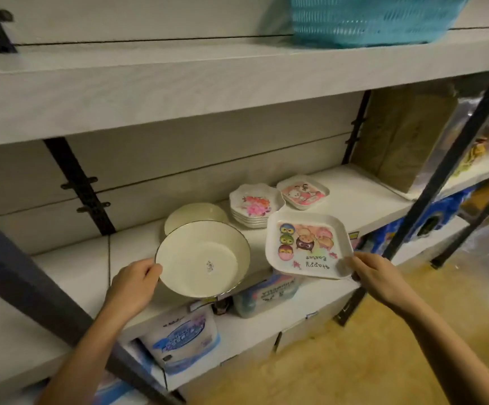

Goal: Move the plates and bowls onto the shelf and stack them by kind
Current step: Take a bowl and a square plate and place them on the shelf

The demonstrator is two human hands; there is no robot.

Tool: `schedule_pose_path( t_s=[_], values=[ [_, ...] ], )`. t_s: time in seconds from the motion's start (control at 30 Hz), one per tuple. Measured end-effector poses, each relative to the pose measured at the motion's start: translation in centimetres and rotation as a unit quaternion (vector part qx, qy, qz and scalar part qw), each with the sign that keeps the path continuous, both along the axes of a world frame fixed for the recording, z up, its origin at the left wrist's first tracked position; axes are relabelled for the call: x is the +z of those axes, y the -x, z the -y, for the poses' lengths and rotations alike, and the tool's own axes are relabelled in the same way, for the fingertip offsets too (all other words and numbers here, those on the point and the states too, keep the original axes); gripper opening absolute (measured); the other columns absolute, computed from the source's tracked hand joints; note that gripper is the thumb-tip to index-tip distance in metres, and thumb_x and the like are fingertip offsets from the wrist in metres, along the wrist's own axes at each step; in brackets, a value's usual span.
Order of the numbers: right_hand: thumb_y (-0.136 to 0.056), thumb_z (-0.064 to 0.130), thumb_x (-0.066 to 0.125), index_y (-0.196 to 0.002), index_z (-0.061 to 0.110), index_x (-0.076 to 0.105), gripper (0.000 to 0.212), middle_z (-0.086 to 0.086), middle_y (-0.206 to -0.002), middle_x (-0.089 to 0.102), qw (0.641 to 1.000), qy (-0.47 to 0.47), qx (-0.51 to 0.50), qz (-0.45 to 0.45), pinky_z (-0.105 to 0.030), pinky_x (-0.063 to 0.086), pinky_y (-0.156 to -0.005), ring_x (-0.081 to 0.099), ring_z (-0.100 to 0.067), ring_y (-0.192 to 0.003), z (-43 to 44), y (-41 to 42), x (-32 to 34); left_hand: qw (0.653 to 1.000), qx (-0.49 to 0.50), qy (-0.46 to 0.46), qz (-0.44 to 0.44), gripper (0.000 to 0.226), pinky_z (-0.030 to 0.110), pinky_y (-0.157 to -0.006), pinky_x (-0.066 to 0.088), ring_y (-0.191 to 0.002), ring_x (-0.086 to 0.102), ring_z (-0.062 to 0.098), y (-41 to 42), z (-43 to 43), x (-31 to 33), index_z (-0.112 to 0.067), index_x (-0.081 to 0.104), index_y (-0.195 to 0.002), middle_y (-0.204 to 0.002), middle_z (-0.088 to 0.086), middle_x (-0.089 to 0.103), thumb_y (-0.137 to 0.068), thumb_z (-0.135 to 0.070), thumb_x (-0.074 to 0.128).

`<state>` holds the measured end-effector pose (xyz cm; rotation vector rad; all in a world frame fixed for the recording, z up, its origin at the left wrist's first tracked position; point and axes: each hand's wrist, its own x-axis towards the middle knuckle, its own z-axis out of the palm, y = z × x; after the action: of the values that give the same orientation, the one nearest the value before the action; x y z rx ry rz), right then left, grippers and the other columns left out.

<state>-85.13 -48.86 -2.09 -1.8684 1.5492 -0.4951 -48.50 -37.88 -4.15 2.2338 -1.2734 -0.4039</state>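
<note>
Round bowl (pixel 202 258) pinched in your left hand (pixel 133 283), square plate (pixel 309 247) in your right hand (pixel 376 277): lower each squarely onto its matching stack just beyond.

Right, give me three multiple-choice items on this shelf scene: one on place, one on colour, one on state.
1. Where is the flower plate stack?
A. top shelf
B. middle shelf, behind the square plate
C. floor

2. What colour is the basket?
A. red
B. black
C. turquoise

3. What is the left hand doing?
A. gripping the round bowl by its rim
B. hanging empty
C. holding a cup

Answers:
1 B, it sits farther back on the same board.
2 C, its mesh is turquoise.
3 A, fingers wrap the bowl's left edge; the right hand holds the square plate.
</note>
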Motion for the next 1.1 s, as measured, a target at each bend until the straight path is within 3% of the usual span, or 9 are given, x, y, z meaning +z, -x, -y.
schedule_pose_path(
  t_s=[0.1,0.27,0.37,0.47,0.63,0.77,0.9,0.97,1.1],
  values=[
    [-0.097,0.017,0.042,-0.078,-0.003,0.062,0.034,-0.006,-0.066,0.055,0.999,-0.016,0.032,0.015,-0.034,0.039,-0.062,0.05,-0.021,-0.062,3.2,-0.4,0.0,0.999,0.05,-0.014,-0.002,0.037,0.032,-0.058,0.029,-0.065,0.045,0.026,0.2,1.1,-0.2,-0.014,0.042,-0.055,-0.063,0.01,0.05,-0.092,-0.015,0.041],
    [-0.097,0.018,0.041,-0.09,-0.008,0.063,0.035,-0.022,-0.086,0.066,0.994,-0.026,0.103,0.014,-0.053,0.047,-0.079,0.06,-0.041,-0.081,9.3,-0.5,-0.2,0.989,0.144,-0.024,-0.031,0.031,0.032,-0.062,0.031,-0.073,0.047,0.028,0.1,3.1,-0.3,-0.005,0.051,-0.066,-0.077,0.017,0.055,-0.093,-0.014,0.039],
    [-0.097,0.019,0.041,-0.084,-0.006,0.062,0.035,-0.021,-0.078,0.065,0.991,-0.023,0.133,-0.006,-0.051,0.048,-0.072,0.058,-0.037,-0.07,12.6,-0.4,-0.5,0.98,0.19,-0.032,-0.054,0.028,0.031,-0.066,0.032,-0.076,0.047,0.028,0.2,4.8,-0.4,-0.001,0.055,-0.074,-0.082,0.019,0.056,-0.093,-0.015,0.039],
    [-0.097,0.019,0.041,-0.083,-0.006,0.061,0.035,-0.017,-0.076,0.065,0.989,-0.019,0.148,-0.02,-0.049,0.048,-0.074,0.058,-0.037,-0.071,14.9,-0.3,-0.7,0.974,0.214,-0.028,-0.072,0.028,0.031,-0.068,0.032,-0.078,0.048,0.028,0.3,7.0,-0.4,-0.001,0.055,-0.075,-0.085,0.019,0.057,-0.092,-0.016,0.039],
    [-0.097,0.023,0.04,-0.08,-0.005,0.061,0.038,-0.007,-0.064,0.058,0.985,-0.027,0.171,-0.024,-0.039,0.042,-0.064,0.049,-0.02,-0.06,17.4,-0.5,-1.0,0.963,0.247,-0.061,-0.088,0.027,0.03,-0.068,0.032,-0.077,0.046,0.026,0.7,10.2,-1.1,-0.002,0.052,-0.077,-0.082,0.016,0.052,-0.093,-0.018,0.037],
    [-0.097,0.022,0.04,-0.07,0.004,0.058,0.037,-0.003,-0.062,0.056,0.984,-0.024,0.177,-0.026,-0.032,0.036,-0.058,0.047,-0.017,-0.057,18.5,-1.1,-0.8,0.955,0.26,-0.094,-0.11,0.036,0.03,-0.069,0.033,-0.08,0.049,0.028,-0.1,11.9,-1.8,0.007,0.061,-0.097,-0.089,0.02,0.056,-0.093,-0.019,0.037],
    [-0.096,0.02,0.041,-0.069,0.004,0.056,0.036,-0.002,-0.062,0.055,0.983,-0.022,0.179,-0.022,-0.032,0.034,-0.056,0.045,-0.016,-0.056,19.2,-1.5,-0.6,0.952,0.253,-0.127,-0.113,0.039,0.037,-0.08,0.044,-0.095,0.057,0.034,-1.0,13.0,-2.4,0.006,0.06,-0.108,-0.112,0.025,0.061,-0.093,-0.024,0.039],
    [-0.096,0.018,0.041,-0.07,0.001,0.057,0.035,-0.002,-0.062,0.055,0.985,-0.019,0.172,-0.017,-0.032,0.035,-0.058,0.046,-0.017,-0.058,19.6,-1.4,-0.7,0.954,0.24,-0.152,-0.095,0.043,0.037,-0.087,0.045,-0.104,0.057,0.036,-1.1,13.4,-2.6,0.004,0.059,-0.113,-0.115,0.023,0.061,-0.095,-0.029,0.039],
    [-0.096,0.02,0.041,-0.079,-0.006,0.06,0.036,-0.003,-0.063,0.056,0.986,-0.022,0.163,-0.016,-0.032,0.035,-0.059,0.046,-0.016,-0.057,20.7,-1.0,-1.3,0.95,0.221,-0.217,0.039,0.048,0.033,-0.082,0.043,-0.099,0.056,0.029,-0.5,12.9,-2.5,-0.004,0.056,-0.114,-0.113,0.016,0.061,-0.097,-0.039,0.028]
  ],
)
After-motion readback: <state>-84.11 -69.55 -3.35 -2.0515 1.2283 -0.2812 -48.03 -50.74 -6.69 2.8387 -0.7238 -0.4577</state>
